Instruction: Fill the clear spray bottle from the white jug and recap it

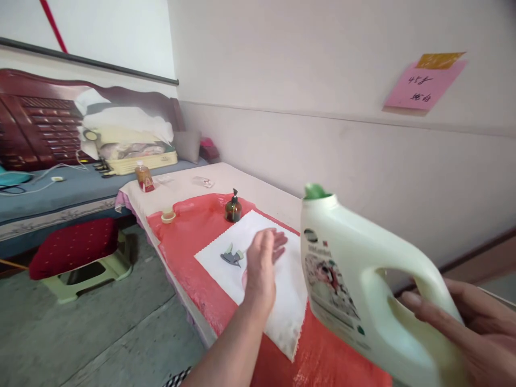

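Currently, a pale green jug point(358, 258) is gripped by the handle in the R hand point(484, 322), w/ the thumb laid on the near side. It's held off the table, leaning a bit, mouth up, next to a white cloth point(278, 312). Nothing is seen to be grasped by the L hand point(260, 263); it's held loosely open over the cloth, though whether the cloth is touched can't be told.

A green piece point(316, 191) is seen at the jug's mouth, but whether it's sealed can't be made out. If it's loose, liquid could be spilled by too much tilt, prob. onto the cloth or L hand. W/ the weight hung from one side, the wrist could also be twisted & the jug dropped. If the cloth is brushed by the jug's base, it could be dragged or creased, b/c no hold on it is seen.

Under the cloth, a red sheet point(193, 220) is spread, shiny & wrinkled; if it's slick, the cloth could be slid along w/ it. A pump bottle point(233, 210) is stood upright by the cloth's far corner & could be tipped if the sheet's tugged. Nearer the table edge, a small dish point(167, 216) could be knocked off the same way. Farther back, an amber bottle point(144, 178) is placed on the bare-looking cover, well apart from the hands, so less risk.
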### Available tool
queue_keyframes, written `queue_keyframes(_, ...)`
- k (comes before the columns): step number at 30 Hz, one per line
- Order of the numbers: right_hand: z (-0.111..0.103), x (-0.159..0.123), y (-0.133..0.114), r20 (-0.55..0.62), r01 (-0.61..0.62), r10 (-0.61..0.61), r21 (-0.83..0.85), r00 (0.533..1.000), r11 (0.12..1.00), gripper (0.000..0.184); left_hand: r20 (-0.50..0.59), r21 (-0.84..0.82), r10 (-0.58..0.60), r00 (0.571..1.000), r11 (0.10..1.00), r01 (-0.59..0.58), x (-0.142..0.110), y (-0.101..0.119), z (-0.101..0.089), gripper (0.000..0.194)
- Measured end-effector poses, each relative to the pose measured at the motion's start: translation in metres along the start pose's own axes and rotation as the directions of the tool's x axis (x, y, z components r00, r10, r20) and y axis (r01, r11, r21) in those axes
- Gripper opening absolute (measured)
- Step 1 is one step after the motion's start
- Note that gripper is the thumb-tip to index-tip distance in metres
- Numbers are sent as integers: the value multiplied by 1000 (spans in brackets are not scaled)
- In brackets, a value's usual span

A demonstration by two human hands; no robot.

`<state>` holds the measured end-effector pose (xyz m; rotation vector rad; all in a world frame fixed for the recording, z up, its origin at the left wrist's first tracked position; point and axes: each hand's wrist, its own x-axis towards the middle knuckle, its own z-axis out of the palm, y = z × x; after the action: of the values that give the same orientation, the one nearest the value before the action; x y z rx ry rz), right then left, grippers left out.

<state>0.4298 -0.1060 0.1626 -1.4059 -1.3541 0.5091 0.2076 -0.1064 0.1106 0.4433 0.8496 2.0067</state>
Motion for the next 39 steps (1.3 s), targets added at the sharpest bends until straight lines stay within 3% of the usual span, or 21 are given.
queue_keyframes(3,30,-9,-3,-95,-142,152,113,984,983,47,-218,56,129,967,991,-120,25,22,-17,47)
queue_keyframes(6,77,0,17,-62,-118,134,208,989,971,48,-322,58,182,929,983,-172,40,37,-32,49)
queue_keyframes(12,193,28,88,-159,-42,65,141,985,989,37,-279,80,193,941,981,-177,45,49,-45,48)
queue_keyframes(15,224,25,118,-76,-64,69,69,995,996,29,-231,138,174,957,980,-145,48,50,-51,45)
queue_keyframes(19,224,17,136,35,-67,67,8,997,998,32,-68,393,124,990,915,-88,52,52,-60,33)
queue_keyframes(22,205,4,134,52,-41,42,-19,998,999,56,94,689,-81,992,725,-6,52,48,-70,38)
queue_keyframes(25,185,-26,132,4,-28,28,-29,1000,999,74,226,911,-351,909,406,-70,52,36,-83,75)
queue_keyframes(28,180,-69,137,119,-40,39,5,992,999,66,265,963,-511,818,187,-195,56,16,-95,92)
queue_keyframes(30,183,-92,143,229,-34,29,19,973,999,58,277,961,-526,804,164,-224,58,4,-99,89)
queue_keyframes(34,191,-110,149,366,41,-45,19,930,999,42,325,945,-454,830,199,-261,58,-9,-96,58)
queue_keyframes(39,191,-96,147,449,225,-180,-49,875,973,33,318,934,-288,903,260,-246,55,13,-81,43)
